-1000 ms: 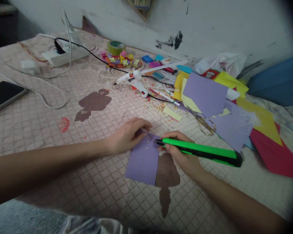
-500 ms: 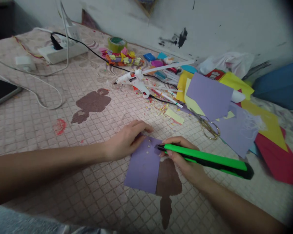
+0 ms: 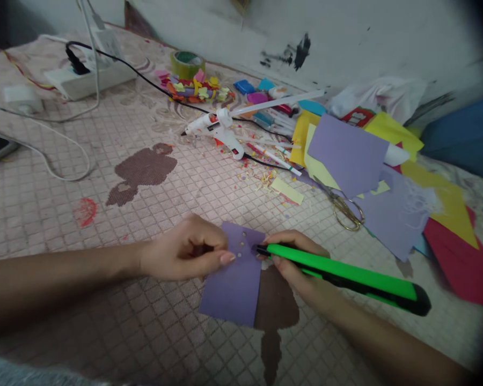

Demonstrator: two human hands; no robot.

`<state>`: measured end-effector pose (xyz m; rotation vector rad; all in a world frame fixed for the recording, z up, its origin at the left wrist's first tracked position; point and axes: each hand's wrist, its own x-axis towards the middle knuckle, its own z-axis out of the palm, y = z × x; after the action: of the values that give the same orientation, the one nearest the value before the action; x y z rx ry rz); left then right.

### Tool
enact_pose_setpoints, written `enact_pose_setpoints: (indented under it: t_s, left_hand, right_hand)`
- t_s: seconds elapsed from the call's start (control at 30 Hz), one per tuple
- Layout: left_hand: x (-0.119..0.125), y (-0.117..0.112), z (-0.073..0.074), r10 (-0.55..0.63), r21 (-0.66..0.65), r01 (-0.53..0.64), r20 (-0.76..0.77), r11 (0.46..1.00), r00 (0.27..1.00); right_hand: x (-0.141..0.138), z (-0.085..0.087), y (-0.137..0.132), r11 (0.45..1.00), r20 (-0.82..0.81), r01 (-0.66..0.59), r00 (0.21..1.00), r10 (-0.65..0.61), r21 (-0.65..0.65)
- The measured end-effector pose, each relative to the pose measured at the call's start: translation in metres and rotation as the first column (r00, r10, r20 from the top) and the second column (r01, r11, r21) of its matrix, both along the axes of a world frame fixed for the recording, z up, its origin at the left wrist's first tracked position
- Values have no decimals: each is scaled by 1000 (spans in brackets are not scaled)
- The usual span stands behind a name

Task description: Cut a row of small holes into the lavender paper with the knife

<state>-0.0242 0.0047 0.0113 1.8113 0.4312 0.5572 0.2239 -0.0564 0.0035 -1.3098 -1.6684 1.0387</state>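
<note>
A small purple paper sheet [image 3: 233, 284] lies on the pink checked cloth [image 3: 145, 214] in front of me, with a few tiny pale dots near its top. My left hand [image 3: 185, 251] is curled over the sheet's left edge, thumb pressing on the paper. My right hand [image 3: 298, 265] grips a green and black utility knife [image 3: 346, 276], whose tip touches the sheet's upper right part beside the dots.
Scissors [image 3: 344, 209], purple, yellow and red paper sheets [image 3: 346, 153], a white glue gun [image 3: 217, 131], markers, colourful scraps [image 3: 197, 91] and a tape roll [image 3: 187, 63] lie beyond. A power strip [image 3: 88, 80] with cables sits at the far left. A wall runs behind.
My left hand has pulled back from lying flat at the sheet's top to a curled hold on its left edge. The knife tip stays at the sheet's upper right.
</note>
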Motion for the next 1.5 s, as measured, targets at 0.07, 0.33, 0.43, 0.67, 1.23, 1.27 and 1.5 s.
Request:
enact_pose_setpoints:
  t_s: [0.07, 0.33, 0.43, 0.67, 1.23, 1.27, 1.5]
  left_hand:
    - [1, 1, 1, -100, 81, 102, -32, 991, 995]
    - [6, 4, 3, -284, -25, 283, -68, 959, 957]
    - [7, 7, 6, -246, -8, 246, -61, 969, 967]
    - [7, 8, 7, -292, 41, 294, -53, 955, 955]
    - [-1, 30, -13, 85, 82, -81, -45, 993, 995]
    - [0, 31, -17, 200, 171, -195, -10, 966, 980]
    - [-1, 43, -28, 347, 333, -324, -11, 886, 938]
  right_hand:
    - [-1, 1, 0, 999, 45, -1, 999, -2, 46]
    - [6, -13, 0, 997, -174, 36, 984, -47, -69]
    - [6, -18, 2, 997, -404, 65, 911, -80, -51]
    - [10, -18, 5, 945, -539, -317, 811, 228, -78]
    - [19, -29, 6, 904, -347, -426, 852, 391, -28]
    - [19, -29, 6, 906, -340, -424, 854, 394, -17]
    - [18, -28, 6, 930, -289, -367, 888, 357, 20]
